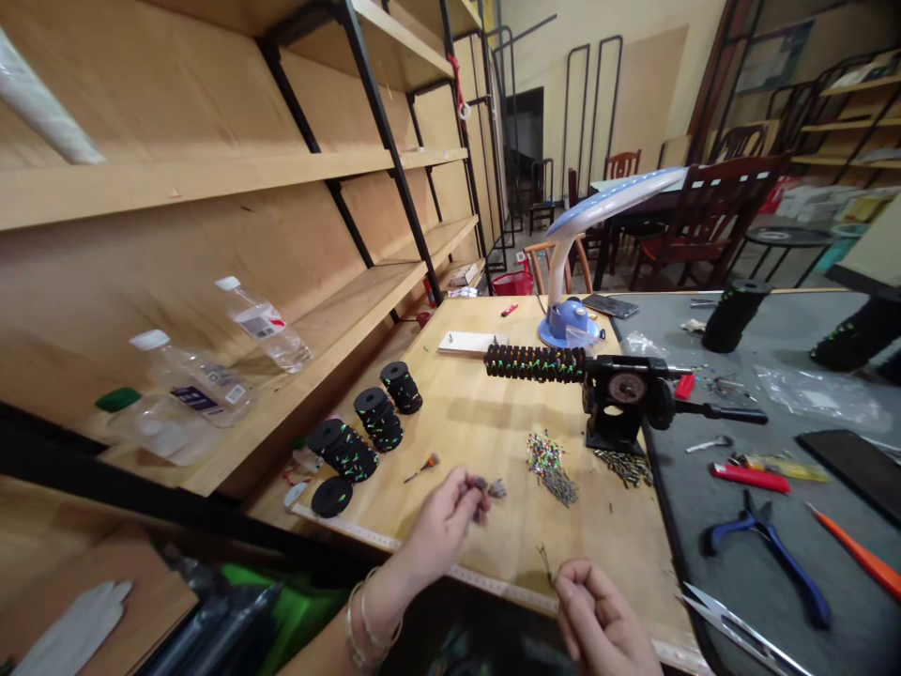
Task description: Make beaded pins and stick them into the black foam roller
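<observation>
My left hand (454, 512), with bangles at the wrist, is closed in a pinch above the wooden table. Something small and greyish (481, 484) shows at its fingertips, too small to name. Just beyond them is a little grey clump (497, 488); whether it is held or lying on the table I cannot tell. My right hand (598, 615) is closed near the front edge, pinching a thin dark line (544, 560) whose looped end sticks up. A pile of pins with coloured heads (545, 455) lies ahead of both hands.
Black foam spools (344, 451) stand at left. A hand-cranked winder (623, 390) carries a ribbed black roll (535, 361). Behind it stands a blue lamp (567, 319). Pliers (767, 545), scissors (739, 629) and an orange tool (855, 552) lie on the grey mat. Bottles (204, 380) rest on the shelf.
</observation>
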`<state>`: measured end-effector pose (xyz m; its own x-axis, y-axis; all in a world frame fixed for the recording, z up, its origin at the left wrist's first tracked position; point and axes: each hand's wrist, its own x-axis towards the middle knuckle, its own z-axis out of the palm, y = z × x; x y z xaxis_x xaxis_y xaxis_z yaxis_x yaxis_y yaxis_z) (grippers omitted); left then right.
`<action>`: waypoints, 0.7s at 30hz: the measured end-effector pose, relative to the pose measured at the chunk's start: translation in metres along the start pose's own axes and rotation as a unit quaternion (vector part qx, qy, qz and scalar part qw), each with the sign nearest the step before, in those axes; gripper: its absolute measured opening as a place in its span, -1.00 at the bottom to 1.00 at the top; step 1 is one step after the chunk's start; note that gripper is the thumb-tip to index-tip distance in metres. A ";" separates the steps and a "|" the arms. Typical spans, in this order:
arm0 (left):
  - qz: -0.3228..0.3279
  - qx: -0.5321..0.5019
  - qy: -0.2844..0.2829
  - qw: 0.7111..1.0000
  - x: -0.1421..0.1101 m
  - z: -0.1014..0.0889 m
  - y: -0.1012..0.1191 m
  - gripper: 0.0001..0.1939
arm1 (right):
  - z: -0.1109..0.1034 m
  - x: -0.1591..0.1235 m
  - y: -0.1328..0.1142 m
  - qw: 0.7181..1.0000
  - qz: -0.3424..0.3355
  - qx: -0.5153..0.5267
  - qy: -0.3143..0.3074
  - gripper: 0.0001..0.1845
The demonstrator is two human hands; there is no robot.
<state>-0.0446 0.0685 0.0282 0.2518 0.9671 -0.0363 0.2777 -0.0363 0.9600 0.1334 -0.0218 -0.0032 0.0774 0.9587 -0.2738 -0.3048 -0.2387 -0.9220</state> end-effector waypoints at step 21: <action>-0.271 -0.371 0.044 0.887 -0.077 0.068 -0.020 -0.70 | -0.012 -0.010 0.037 0.992 0.044 -0.091 -0.072 -0.59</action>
<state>-0.0060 -0.0220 -0.0073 0.1864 0.8091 -0.5573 -0.3596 0.5841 0.7277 0.1330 -0.0415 -0.0378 -0.0820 0.9420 -0.3255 -0.1262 -0.3338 -0.9342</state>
